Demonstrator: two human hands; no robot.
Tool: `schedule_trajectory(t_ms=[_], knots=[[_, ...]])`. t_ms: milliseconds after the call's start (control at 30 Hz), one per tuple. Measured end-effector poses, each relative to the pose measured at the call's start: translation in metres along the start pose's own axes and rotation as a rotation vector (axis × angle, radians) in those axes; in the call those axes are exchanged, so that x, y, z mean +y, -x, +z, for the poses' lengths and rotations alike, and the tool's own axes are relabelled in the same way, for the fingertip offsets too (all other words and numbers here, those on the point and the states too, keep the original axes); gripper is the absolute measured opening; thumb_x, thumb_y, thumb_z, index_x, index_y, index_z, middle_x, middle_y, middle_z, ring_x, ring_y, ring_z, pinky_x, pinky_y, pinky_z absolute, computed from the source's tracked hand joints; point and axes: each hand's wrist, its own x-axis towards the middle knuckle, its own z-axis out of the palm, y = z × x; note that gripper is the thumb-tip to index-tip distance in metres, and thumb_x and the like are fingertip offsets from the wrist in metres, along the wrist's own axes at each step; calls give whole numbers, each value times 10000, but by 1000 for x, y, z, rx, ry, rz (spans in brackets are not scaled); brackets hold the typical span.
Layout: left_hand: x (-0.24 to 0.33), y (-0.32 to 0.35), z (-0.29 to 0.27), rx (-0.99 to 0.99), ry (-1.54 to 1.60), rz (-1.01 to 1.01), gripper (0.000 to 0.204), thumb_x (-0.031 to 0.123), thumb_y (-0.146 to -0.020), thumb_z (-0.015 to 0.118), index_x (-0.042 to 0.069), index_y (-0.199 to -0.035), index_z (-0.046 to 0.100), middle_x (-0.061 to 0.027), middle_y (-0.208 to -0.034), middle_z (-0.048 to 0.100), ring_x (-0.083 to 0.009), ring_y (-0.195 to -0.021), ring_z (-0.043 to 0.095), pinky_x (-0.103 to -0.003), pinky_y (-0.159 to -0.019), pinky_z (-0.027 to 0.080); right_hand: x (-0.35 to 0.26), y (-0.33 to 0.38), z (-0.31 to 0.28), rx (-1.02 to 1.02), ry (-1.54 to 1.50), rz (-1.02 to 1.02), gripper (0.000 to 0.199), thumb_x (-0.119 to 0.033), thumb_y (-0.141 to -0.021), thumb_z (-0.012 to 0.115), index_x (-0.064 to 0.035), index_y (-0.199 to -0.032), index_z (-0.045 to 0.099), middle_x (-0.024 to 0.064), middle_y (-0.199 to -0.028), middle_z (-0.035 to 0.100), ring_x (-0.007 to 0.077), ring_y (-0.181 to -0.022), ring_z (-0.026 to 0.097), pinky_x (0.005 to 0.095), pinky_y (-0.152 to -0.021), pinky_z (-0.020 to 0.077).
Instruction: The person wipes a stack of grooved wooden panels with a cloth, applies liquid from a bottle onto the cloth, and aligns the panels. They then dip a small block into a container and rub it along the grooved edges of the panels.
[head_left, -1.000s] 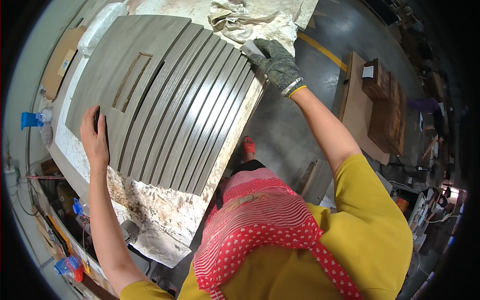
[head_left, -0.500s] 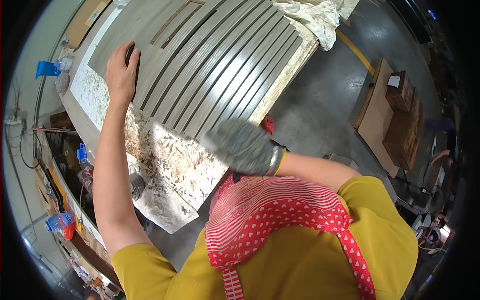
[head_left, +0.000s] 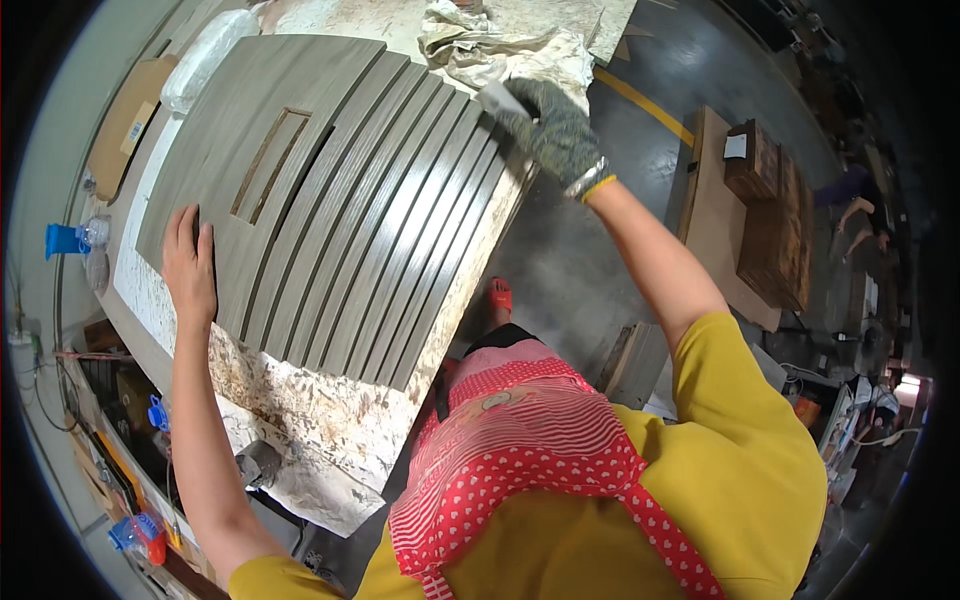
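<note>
Grey wood-grain boards lie side by side on the paint-spotted table, in a row of several narrow strips. At their left is a wider board with a rectangular recess. My bare left hand rests on the wider board's near left edge, fingers stretched out. My right hand, in a dark grey-green knit glove, is closed around a pale grey flat pad. It is at the far right ends of the strips; the pad's underside is hidden.
Crumpled stained cloth lies beyond the boards. A clear plastic-wrapped bundle and cardboard are at the far left. Brown boxes stand on the floor to the right. A grey cylindrical can is by the table's near corner.
My right hand with the pad has moved from the strips' near end to their far right end. My left hand still rests on the wider board, and the whole view has shifted.
</note>
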Motion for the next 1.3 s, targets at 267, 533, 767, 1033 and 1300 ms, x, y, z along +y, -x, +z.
schedule_trajectory(t_ms=[267,533,767,1033,1300], knots=[[3,2,0,-25,51,-54,390,285,-975,466,74,-1300,516,-134,-1358,469,-306,-1263,431,-377,-1060,318,-15,-3,26,-44,134,-80,448,-395,-861,601,-25,-1113,606,201,-1016,599,372,-992,550,431,-882,439],[-5,-5,6,47,31,-20,386,324,-945,503,95,-1252,555,-132,-1302,522,-320,-1199,489,-388,-1009,373,-135,111,72,-252,45,-451,243,-269,-849,578,-32,-902,592,142,-778,556,302,-731,583,415,-637,481],[-1,-5,10,51,24,-35,392,330,-946,492,105,-1262,549,-115,-1325,511,-313,-1214,479,-386,-1011,372,-173,183,108,-660,-178,-678,415,-296,-886,526,-107,-1255,550,153,-1091,579,310,-998,578,414,-831,477],[3,2,0,15,71,-64,385,310,-956,486,97,-1272,541,-121,-1339,496,-311,-1234,463,-396,-1036,351,-48,7,6,-93,-58,-29,484,-421,-877,587,-42,-1178,589,189,-1083,606,335,-1003,583,403,-889,458],[0,5,1,9,130,-97,373,285,-950,507,90,-1266,545,-134,-1332,498,-320,-1226,471,-388,-1028,362,-16,-12,43,3,246,-164,475,-402,-882,555,-35,-1180,601,231,-1170,588,391,-1131,527,449,-985,401]])
